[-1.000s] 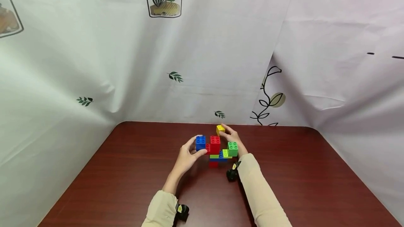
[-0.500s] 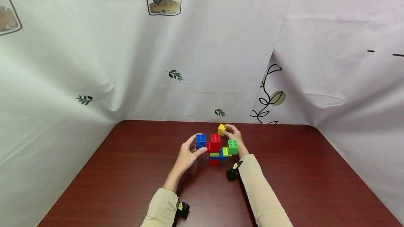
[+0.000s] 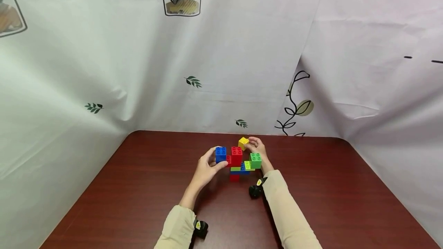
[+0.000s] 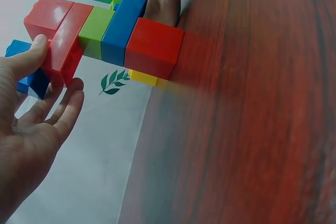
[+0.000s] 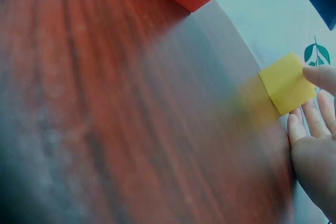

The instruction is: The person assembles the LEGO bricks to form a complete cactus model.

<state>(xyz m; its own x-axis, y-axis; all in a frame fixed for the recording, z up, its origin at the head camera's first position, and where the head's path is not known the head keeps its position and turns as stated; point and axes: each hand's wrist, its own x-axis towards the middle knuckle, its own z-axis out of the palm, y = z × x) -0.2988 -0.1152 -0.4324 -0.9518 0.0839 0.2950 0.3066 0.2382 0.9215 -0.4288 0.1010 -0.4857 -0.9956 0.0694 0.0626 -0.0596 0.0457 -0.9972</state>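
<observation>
A toy-brick build stands on the table, its tall red brick (image 3: 237, 158) at the top, a blue brick (image 3: 220, 156) at the left and a green brick (image 3: 255, 161) at the right. My left hand (image 3: 204, 170) grips its left side, thumb on the red part and fingers behind. Lime and blue bricks run down to a red brick (image 4: 155, 48) at the bottom, seen in the left wrist view. Just behind the build, my right hand (image 3: 257, 150) pinches a yellow brick (image 5: 287, 83) by its right side. The brick's lower edge is at the tabletop in the right wrist view.
The dark red wooden table (image 3: 138, 187) ends at its back edge close behind the yellow brick. A white cloth (image 3: 221, 49) with plant prints hangs behind and at the sides. Black wrist cameras (image 3: 200, 229) sit under both sleeves.
The yellow brick has turned and shifted slightly to the right, with my right hand's fingers drawn round to its right side. My left hand and the build have stayed in place.
</observation>
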